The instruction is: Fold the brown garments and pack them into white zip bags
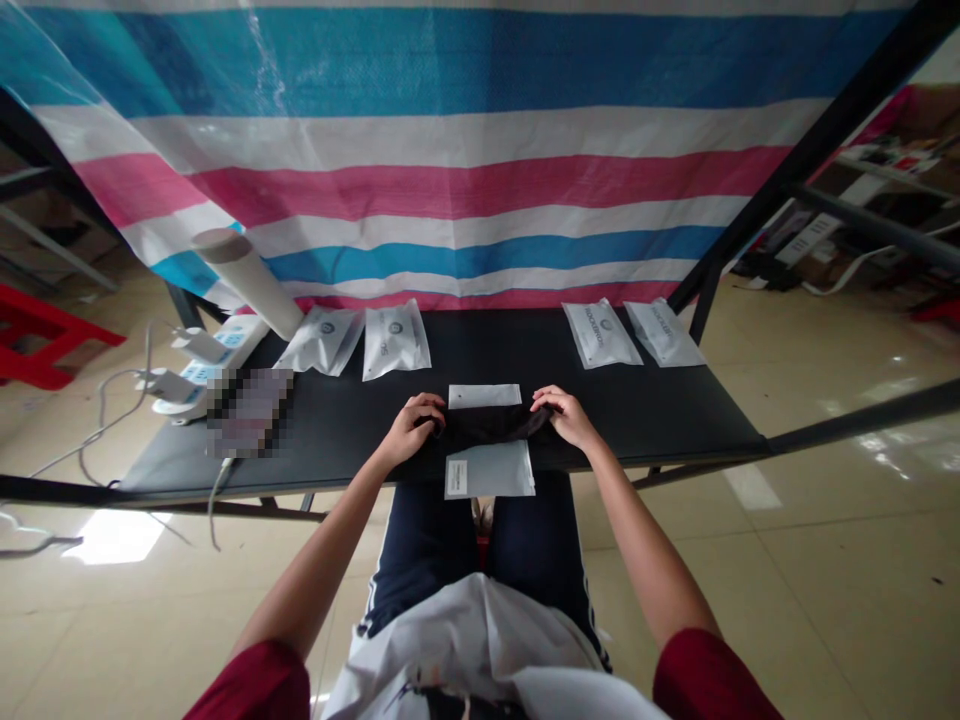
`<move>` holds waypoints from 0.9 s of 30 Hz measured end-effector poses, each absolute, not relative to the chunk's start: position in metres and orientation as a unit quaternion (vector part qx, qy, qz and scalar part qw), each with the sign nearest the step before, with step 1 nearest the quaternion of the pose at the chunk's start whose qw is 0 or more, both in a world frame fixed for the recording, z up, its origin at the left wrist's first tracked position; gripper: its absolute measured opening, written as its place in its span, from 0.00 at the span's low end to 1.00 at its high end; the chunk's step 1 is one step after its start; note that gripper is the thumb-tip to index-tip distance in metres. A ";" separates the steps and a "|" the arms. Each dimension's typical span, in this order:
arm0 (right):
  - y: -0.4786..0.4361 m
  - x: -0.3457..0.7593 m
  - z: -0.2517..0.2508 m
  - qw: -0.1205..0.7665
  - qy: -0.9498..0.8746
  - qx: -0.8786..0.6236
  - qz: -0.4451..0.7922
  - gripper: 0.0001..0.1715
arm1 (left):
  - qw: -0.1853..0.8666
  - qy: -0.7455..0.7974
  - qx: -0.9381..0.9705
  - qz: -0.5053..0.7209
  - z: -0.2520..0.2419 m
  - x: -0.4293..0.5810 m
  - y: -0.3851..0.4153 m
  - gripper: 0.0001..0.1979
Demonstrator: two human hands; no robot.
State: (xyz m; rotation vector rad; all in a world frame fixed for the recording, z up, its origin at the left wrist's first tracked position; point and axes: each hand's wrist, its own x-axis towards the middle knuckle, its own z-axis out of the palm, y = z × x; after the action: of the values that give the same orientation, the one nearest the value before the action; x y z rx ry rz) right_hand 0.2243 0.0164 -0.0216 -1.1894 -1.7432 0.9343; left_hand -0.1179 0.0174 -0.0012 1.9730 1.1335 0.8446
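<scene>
Currently, a person sits at the near edge of a black table (660, 400) with a dark cloth (491, 425) between both hands. Left hand (411, 430) and right hand (570, 418) stand well apart, each clamped on one end of the cloth, with the fingers curled over it. Cloth sits mid-table, just beside a white card (484, 396) on the far side and a grey pouch (489, 470) on the near side. Its long axis runs left to right, roughly parallel to the table's near edge, with the right end tapering toward the right hand. Handling judgement: an even pull from both hands should keep the cloth straight and square to the edge, while slack could let it drag across card or pouch. Four white packets (395, 340) lie along the far edge, two left and two right. Further left are a power strip (217, 365), a cardboard tube (247, 280) and a pixelated object (249, 412). A striped tarp (450, 170) hangs beyond the table.
</scene>
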 end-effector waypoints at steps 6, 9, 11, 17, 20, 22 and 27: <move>0.003 0.227 -0.003 0.348 -0.687 -0.523 0.365 0.27 | 0.296 0.511 0.752 0.291 0.002 -0.118 0.001 0.14; -0.003 0.230 -0.005 0.311 -0.730 -0.538 0.285 0.19 | 0.224 0.506 0.785 0.280 -0.003 -0.116 -0.003 0.17; -0.006 0.235 -0.010 0.289 -0.752 -0.551 0.217 0.30 | 0.200 0.506 0.798 0.258 -0.007 -0.116 -0.004 0.26; -0.010 0.245 -0.018 0.227 -0.763 -0.588 0.143 0.21 | 0.193 0.509 0.818 0.188 -0.008 -0.118 -0.003 0.22; -0.010 0.239 -0.013 0.227 -0.769 -0.580 0.144 0.14 | 0.184 0.501 0.823 0.196 -0.003 -0.114 -0.004 0.18; -0.008 0.232 -0.009 0.253 -0.753 -0.583 0.170 0.10 | 0.181 0.516 0.813 0.200 0.003 -0.108 -0.006 0.13; 0.011 0.214 -0.005 0.427 -0.623 -0.597 0.271 0.13 | 0.205 0.587 0.729 0.286 0.022 -0.091 -0.015 0.08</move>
State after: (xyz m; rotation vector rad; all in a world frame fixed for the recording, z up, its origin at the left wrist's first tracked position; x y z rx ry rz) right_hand 0.2145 0.0111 -0.0046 -1.4914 -1.5562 0.6766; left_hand -0.0911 -0.0151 0.0223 2.0327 1.6373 0.7978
